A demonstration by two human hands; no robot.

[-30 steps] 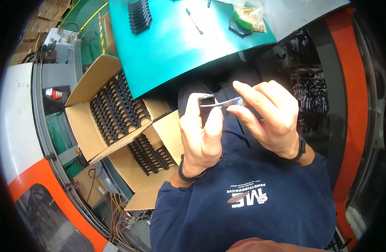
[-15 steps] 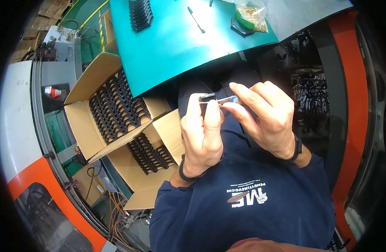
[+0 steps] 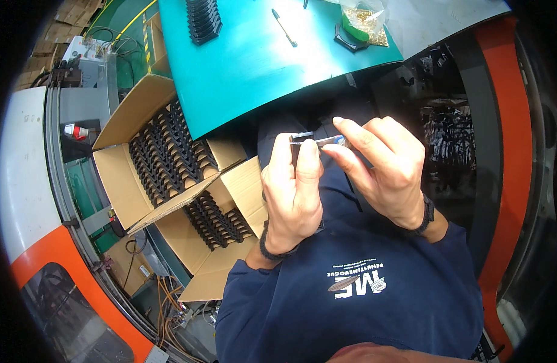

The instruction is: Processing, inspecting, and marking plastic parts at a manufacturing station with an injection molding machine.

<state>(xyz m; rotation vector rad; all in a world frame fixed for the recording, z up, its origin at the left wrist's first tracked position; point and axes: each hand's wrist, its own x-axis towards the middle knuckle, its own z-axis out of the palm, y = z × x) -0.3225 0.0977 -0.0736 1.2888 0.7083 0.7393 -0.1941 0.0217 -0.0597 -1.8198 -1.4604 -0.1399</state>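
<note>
My left hand [image 3: 293,190] is closed in front of my body, pinching a small dark plastic piece [image 3: 301,137] between thumb and fingers. Much of that piece is covered by the fingers. Between the thumb and forefinger of my right hand [image 3: 388,166] is a thin metal blade [image 3: 328,141] with a blue end. The blade points left and meets the dark piece near my left thumb tip. Whether its edge touches the piece, I cannot tell.
Two open cardboard boxes [image 3: 118,181] at the left hold rows of black curved parts [image 3: 169,151]. On the green table [image 3: 242,78] lie a stack of similar parts [image 3: 203,21], a pen [image 3: 284,28], one loose black part [image 3: 349,40] and a bag of small gold-coloured pieces [image 3: 375,27].
My left thumb has shifted slightly up and to the right along the dark piece. The right hand has barely moved, and both grips are kept.
</note>
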